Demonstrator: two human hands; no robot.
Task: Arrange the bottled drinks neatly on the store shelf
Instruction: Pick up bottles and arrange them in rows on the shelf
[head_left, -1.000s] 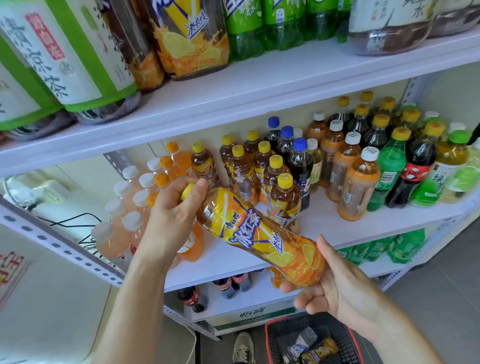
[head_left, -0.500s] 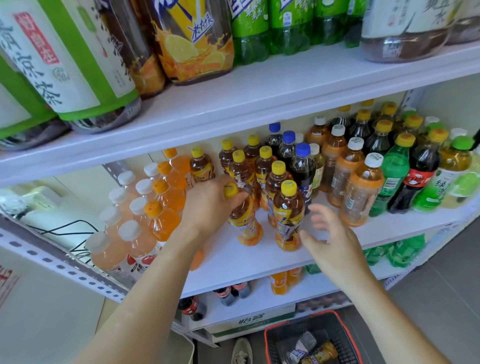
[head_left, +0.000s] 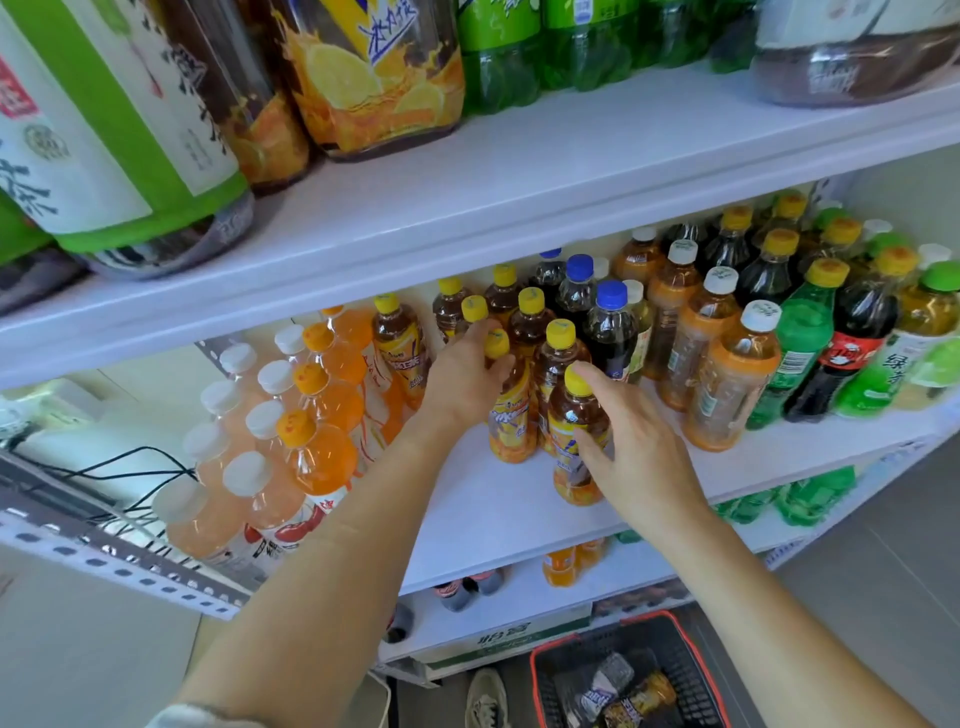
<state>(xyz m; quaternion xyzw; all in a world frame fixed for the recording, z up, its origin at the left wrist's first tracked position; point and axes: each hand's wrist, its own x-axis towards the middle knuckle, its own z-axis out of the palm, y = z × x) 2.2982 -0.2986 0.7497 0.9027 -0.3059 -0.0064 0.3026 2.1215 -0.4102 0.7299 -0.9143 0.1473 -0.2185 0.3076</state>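
1. Head view showed the left hand (head_left: 467, 379) curled round the neck of a yellow-capped plastic tea bottle with an orange label (head_left: 511, 415), standing upright on the white middle shelf (head_left: 493, 509).
2. The right hand (head_left: 636, 452) clasped the nearest matching tea bottle (head_left: 569, 415), just right of it and nearer, also upright.
3. Both long axes ran vertical; the left hand's bottle stood just left of the row of yellow-capped bottles (head_left: 531, 322), so tidying probably needed a short rightward nudge.
4. Palms hid both bottles' sides; whether their bases touched neighbours was unclear.
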